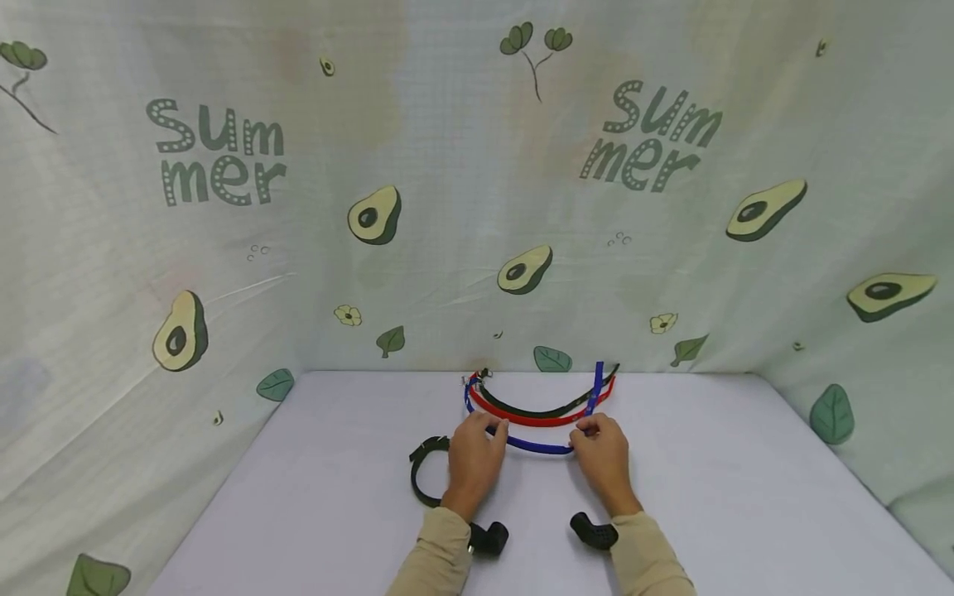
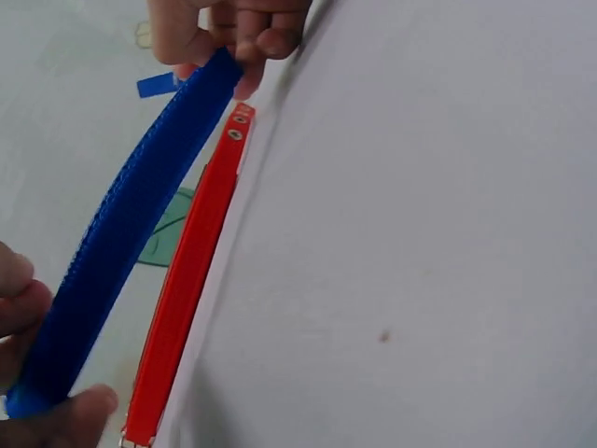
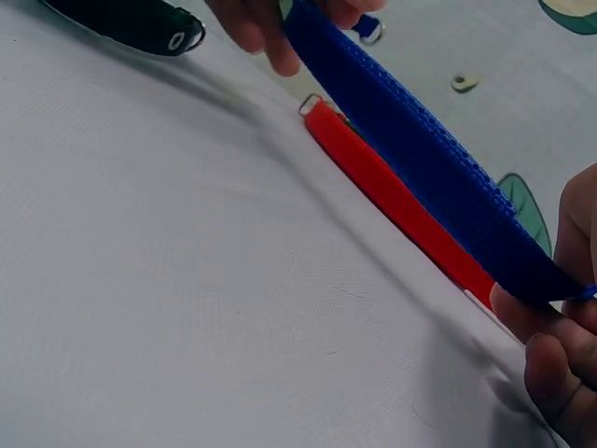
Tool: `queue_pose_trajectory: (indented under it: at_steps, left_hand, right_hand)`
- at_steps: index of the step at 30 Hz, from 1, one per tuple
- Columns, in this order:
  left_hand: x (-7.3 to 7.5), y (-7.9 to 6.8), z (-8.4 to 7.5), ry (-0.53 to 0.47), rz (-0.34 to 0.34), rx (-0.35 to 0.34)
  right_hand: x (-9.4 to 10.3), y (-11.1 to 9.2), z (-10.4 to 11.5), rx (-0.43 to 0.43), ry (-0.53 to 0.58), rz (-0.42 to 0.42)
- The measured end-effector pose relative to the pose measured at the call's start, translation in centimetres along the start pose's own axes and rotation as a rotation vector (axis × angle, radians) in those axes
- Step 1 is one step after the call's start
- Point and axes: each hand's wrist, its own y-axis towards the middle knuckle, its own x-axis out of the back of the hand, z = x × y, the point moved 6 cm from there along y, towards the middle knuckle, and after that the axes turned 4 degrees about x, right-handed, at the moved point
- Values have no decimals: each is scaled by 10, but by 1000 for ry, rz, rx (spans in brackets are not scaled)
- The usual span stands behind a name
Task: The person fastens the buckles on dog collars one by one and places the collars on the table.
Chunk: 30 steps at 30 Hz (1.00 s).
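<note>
Blue woven webbing, matte with a ribbed, slightly rough edge, forms a long flat strap [image 1: 538, 448] held between two hands. With the dial centred between them, the left hand [image 1: 474, 459] at nine o'clock pinches it between thumb and fingers, and the right hand [image 1: 602, 459] at three pinches it too, its free tip rising towards one o'clock. Gripping two separate spots probably spreads the middle and controls its shallow bow.

Beyond, at twelve, a smooth red strap with metal fittings [image 1: 544, 421] curves beside a slim dark strap [image 1: 531, 413]; nesting their arcs seems to bring their ends together. The red one carries round metal eyelets [image 2: 235, 134] near one end and a metal loop [image 3: 311, 105] at the other. Past the left hand, at nine, a black strap curled into a ring [image 1: 415, 480] rests on the smooth white tabletop [image 1: 708, 463], apparently set apart.
</note>
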Motion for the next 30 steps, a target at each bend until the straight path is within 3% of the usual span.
queue_pose_trajectory:
  at_steps: [5, 15, 19, 24, 30]
  left_hand:
    - [8, 1, 1, -16, -115, -60]
    - [2, 2, -2, -8, -132, -141]
    - [0, 1, 0, -25, -70, -117]
    - [-2, 2, 3, -54, 13, -39]
    - [-1, 5, 8, -190, 42, 83]
  right_hand:
    - [-7, -3, -3, -54, 33, 82]
    - [-6, -3, -4, -56, 74, 87]
    - [-6, -5, -8, -62, 75, 125]
    - [-5, -7, -10, -56, 61, 189]
    - [-1, -9, -4, -46, 69, 198]
